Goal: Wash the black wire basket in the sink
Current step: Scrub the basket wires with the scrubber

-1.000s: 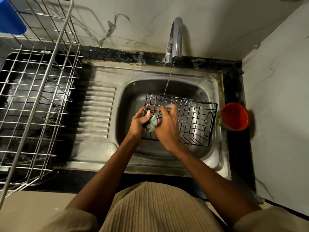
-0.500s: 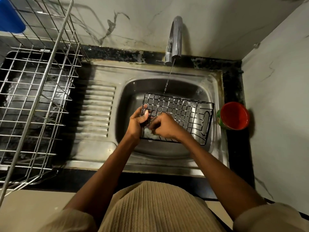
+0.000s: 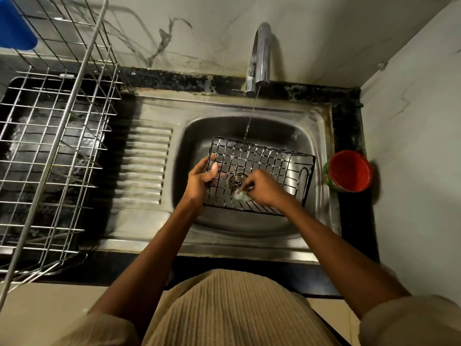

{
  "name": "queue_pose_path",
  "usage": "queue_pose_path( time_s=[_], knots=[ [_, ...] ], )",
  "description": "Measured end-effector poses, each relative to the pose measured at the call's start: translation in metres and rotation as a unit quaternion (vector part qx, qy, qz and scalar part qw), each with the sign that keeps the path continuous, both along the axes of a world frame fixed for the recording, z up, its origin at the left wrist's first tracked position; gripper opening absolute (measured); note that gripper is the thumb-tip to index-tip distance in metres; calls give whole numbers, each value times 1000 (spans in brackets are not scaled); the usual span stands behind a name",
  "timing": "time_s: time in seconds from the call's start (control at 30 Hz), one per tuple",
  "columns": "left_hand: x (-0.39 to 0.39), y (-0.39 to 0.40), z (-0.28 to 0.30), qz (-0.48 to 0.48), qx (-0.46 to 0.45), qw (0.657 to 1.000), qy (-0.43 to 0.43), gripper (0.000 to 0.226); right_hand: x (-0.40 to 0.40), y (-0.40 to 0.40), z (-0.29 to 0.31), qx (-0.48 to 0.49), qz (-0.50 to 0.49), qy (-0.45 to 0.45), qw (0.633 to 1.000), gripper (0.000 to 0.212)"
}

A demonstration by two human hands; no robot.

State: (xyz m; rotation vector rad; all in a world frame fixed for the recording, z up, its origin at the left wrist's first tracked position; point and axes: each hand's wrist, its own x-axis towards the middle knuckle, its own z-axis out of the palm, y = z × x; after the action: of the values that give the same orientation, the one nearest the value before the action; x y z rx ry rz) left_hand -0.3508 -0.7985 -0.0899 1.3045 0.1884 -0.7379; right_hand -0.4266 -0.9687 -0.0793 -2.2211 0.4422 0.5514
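The black wire basket [image 3: 262, 171] is held over the bowl of the steel sink [image 3: 314, 136], above the drain; its long axis runs left to right across the bowl, dipping slightly toward the right, and its gridded face is tilted up toward the camera, with the short end that carries an oval handle slot turned to the sink's right edge; the far long edge lies just below the thin stream of water falling from the tap [image 3: 260, 53], which stands at the back edge of the sink. The left hand [image 3: 199, 181] grips the basket's left short end, fingers curled round the wires and the thumb laid over the front of the grid. The right hand [image 3: 264, 188] is closed on a small pale scrubber [image 3: 240, 196], pinching it against the wires near the basket's near long edge, roughly at its middle; the scrubber looks foamy, though blur hides its detail. A red cup [image 3: 350, 171] stands on the dark counter [image 3: 349, 116] just beside the sink's right edge; a steel wire dish rack [image 3: 50, 136] occupies the counter's left end, beyond the ribbed drainboard, with a blue object [image 3: 15, 28] at the rack's far left corner.
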Motion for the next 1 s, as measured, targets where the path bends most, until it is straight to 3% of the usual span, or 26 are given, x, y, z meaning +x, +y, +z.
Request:
queue_pose_path(
  time_s=[0.2, 0.33, 0.43, 0.57, 0.73, 0.9, 1.0],
  knots=[
    [2, -12, 0, 29, -17, 999, 15, 45, 5, 48, 10, 66, -69, -62, 994, 21],
    [5, -4, 1, 27, -13, 1000, -5, 46, 4, 32, 22, 97, -19, 9, 995, 26],
    [4, 2, -2, 23, -12, 1000, -11, 45, -2, 4, 27, 45, 13, 54, 997, 25],
    [3, -1, -1, 25, -18, 1000, -1, 39, -8, 0, 12, -67, -39, 3, 997, 24],
    [12, 1, 3, 42, -2, 999, -15, 42, -19, 25, 4, -48, -6, -1, 999, 18],
    [14, 13, 3, 27, 4, 999, -23, 42, -24, -3, 23, 21, -27, 1, 999, 25],
    [11, 13, 0, 35, -6, 999, -10, 39, -23, -17, 30, 11, 4, 17, 1000, 31]
  ],
)
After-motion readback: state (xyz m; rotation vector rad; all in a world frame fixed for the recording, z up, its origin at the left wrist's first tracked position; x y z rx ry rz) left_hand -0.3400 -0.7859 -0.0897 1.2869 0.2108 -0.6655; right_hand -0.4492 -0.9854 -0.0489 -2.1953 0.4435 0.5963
